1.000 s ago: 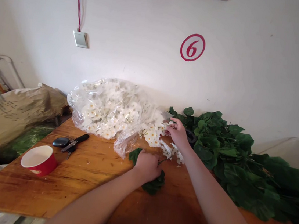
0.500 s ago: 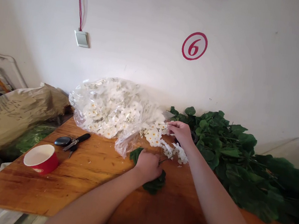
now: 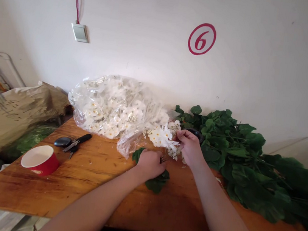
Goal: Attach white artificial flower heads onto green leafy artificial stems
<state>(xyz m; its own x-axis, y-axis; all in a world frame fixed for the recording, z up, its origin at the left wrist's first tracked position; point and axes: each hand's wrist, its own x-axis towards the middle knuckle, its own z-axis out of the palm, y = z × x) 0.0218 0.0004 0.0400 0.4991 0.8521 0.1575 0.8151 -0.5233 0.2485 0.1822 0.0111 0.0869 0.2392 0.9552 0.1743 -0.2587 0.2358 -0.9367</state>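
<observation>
My left hand [image 3: 151,164] is closed around a small bunch of green leaves [image 3: 157,183], which stick out on both sides of the fist just above the tabletop. Thin stems show by its fingers. My right hand [image 3: 189,146] pinches a sprig of white flowers [image 3: 174,126], held up at the fingertips. Other loose white artificial-looking flowers [image 3: 156,137] with yellow centres lie just left of that hand. They spill from the mouth of a clear plastic bag [image 3: 117,106] packed with similar blossoms.
Green leafy stems [image 3: 233,142] are heaped on the right of the wooden table [image 3: 88,190], beside a black round object [image 3: 195,134]. On the left are a red paper cup [image 3: 43,161] and a black-handled cutting tool [image 3: 74,144]. A brown sack [image 3: 19,115] stands beyond the left edge.
My right hand has drawn back slightly from the flower pile, and a white sprig now stands up at its fingertips. The left fist stays on the leaves. The camera view has shifted slightly.
</observation>
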